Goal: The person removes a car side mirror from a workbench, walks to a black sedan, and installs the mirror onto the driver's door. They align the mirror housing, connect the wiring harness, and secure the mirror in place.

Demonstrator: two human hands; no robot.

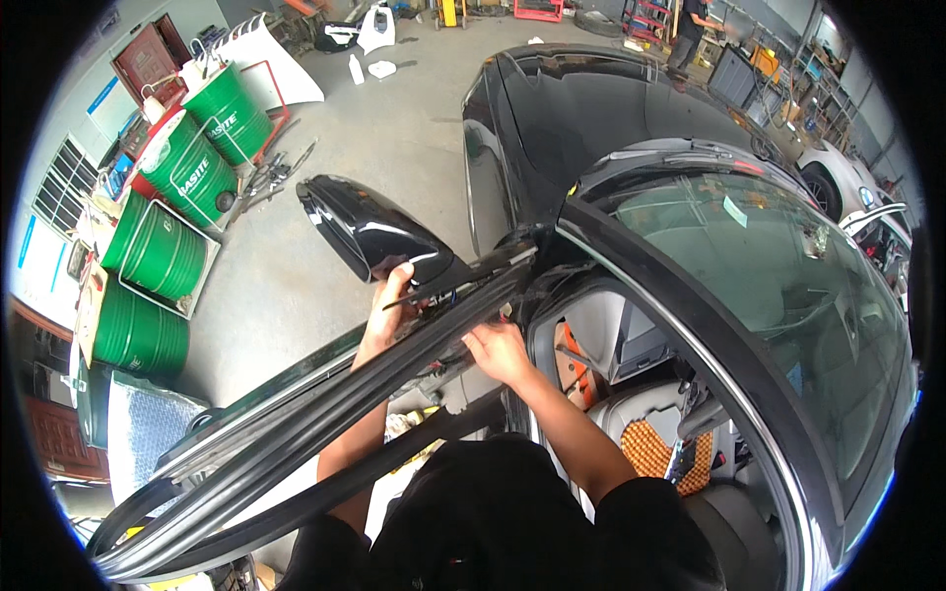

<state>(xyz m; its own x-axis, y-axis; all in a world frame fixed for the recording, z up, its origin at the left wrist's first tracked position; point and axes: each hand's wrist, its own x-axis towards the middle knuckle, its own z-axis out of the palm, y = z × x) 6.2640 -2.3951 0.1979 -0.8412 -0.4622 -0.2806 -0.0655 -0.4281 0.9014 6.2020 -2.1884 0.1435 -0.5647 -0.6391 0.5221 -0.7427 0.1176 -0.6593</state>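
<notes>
A glossy black side mirror sticks out past the front corner of the opened car door, whose black window frame runs down to the lower left. My left hand reaches outside the frame and is closed on the mirror near its base, thumb up against the housing. On the inner side of the frame, my right hand is at the door's front corner, fingers curled in toward the mirror mount. Its fingertips are partly hidden, so what they pinch cannot be made out. Some wiring shows between the two hands.
The black car's windshield and hood lie ahead and to the right. A beaded seat cover shows inside. Several green drums stand at left, beside bubble wrap. Another person stands at the far right.
</notes>
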